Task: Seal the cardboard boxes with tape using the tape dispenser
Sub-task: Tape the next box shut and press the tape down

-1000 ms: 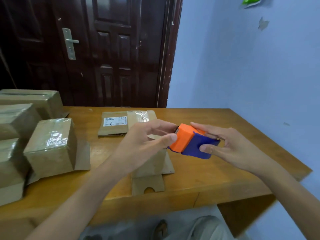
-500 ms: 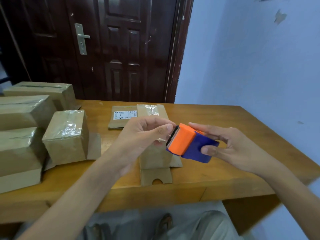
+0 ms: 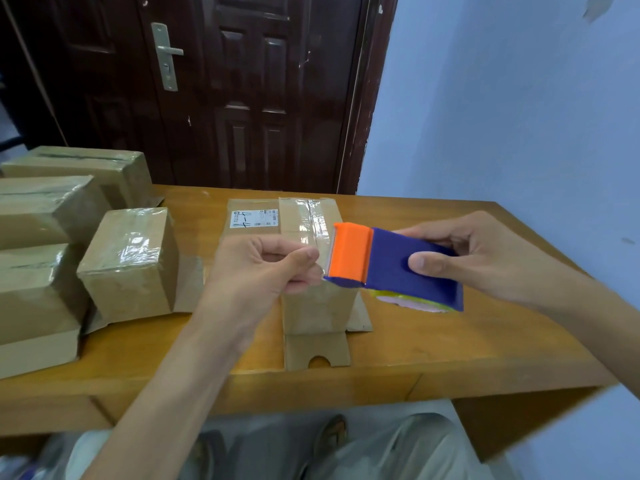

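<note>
Above the middle of the wooden tabletop (image 3: 433, 344), the right hand (image 3: 485, 258) grips the blue and orange tape dispenser (image 3: 394, 268), thumb pressed on its blue top and fingers curled round its far side. The left hand (image 3: 256, 271) has its fingers curled, pinching the clear tape end (image 3: 323, 270) at the dispenser's orange mouth. Directly beneath both hands stands an open cardboard box (image 3: 318, 306), its front flap (image 3: 317, 351) lying flat toward the tabletop's near edge. At the left, several taped boxes (image 3: 128, 261) sit close together in a cluster. Beyond the tabletop are a dark wooden door (image 3: 214, 91) and a pale blue wall (image 3: 519, 109).
</note>
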